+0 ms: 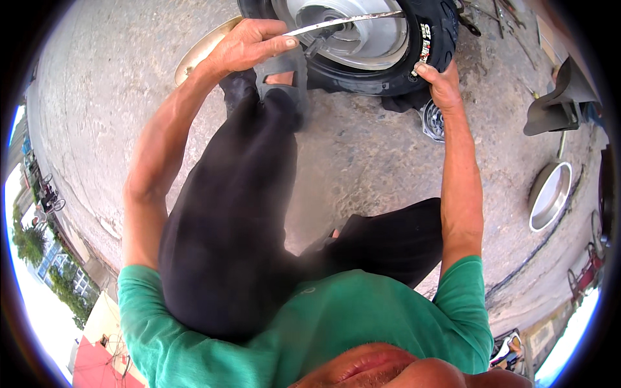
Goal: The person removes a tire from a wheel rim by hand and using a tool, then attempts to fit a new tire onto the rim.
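Note:
A black tyre (362, 83) on a silver wheel rim (388, 45) lies at the top of the head view, its far side cut off by the frame. My left hand (249, 46) is closed on one end of a long flat metal tyre lever (343, 22), which slants across the wheel to the tyre's right inner edge. On the right side of the tyre, my right hand (443, 84) grips it, thumb on the sidewall and fingers hidden round the outside. My sandalled foot (284, 76) is against the tyre's left side.
A shallow pale basin (187, 61) is partly behind my left wrist. Near my right forearm sits a round metal part (431, 121). Farther right are a metal pan (550, 197) and a dark curved object (563, 100). Several tools (508, 19) lie at the upper right.

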`<action>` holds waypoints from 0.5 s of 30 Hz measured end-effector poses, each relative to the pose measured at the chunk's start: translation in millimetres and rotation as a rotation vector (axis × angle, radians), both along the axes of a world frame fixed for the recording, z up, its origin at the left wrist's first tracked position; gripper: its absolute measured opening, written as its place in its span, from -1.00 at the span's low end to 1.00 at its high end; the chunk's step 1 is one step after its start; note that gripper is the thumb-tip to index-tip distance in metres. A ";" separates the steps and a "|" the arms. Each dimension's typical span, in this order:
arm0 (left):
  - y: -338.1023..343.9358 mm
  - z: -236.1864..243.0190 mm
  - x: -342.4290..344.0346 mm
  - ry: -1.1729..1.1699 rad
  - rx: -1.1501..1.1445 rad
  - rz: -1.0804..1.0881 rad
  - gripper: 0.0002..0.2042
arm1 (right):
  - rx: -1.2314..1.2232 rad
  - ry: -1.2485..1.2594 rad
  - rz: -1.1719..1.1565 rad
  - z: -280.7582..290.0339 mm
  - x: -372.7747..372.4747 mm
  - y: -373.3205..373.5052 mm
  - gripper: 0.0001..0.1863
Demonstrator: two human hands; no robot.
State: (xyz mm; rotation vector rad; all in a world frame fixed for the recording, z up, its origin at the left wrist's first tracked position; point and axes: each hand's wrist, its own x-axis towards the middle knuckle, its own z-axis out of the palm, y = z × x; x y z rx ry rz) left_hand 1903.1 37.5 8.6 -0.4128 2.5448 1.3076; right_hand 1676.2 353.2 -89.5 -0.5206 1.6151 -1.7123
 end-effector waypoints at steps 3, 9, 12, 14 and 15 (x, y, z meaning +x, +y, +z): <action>-2.5 0.5 -5.2 -0.060 -0.012 -0.014 -0.56 | 0.018 0.022 0.037 -0.1 -1.5 1.5 -0.20; 21.6 0.4 -3.9 0.107 -0.257 0.099 -0.55 | 0.015 0.022 0.040 -5.7 -4.6 5.4 -0.18; 28.1 -7.8 1.1 0.127 -0.302 0.179 -0.55 | 0.018 0.043 0.028 -7.4 -3.8 5.5 -0.17; 31.4 -14.3 3.8 0.150 -0.334 0.195 -0.54 | 0.046 0.049 0.031 -8.0 -4.6 6.1 -0.17; 31.3 -17.2 4.4 0.178 -0.353 0.196 -0.54 | 0.057 0.053 0.030 -6.2 -4.7 5.0 -0.18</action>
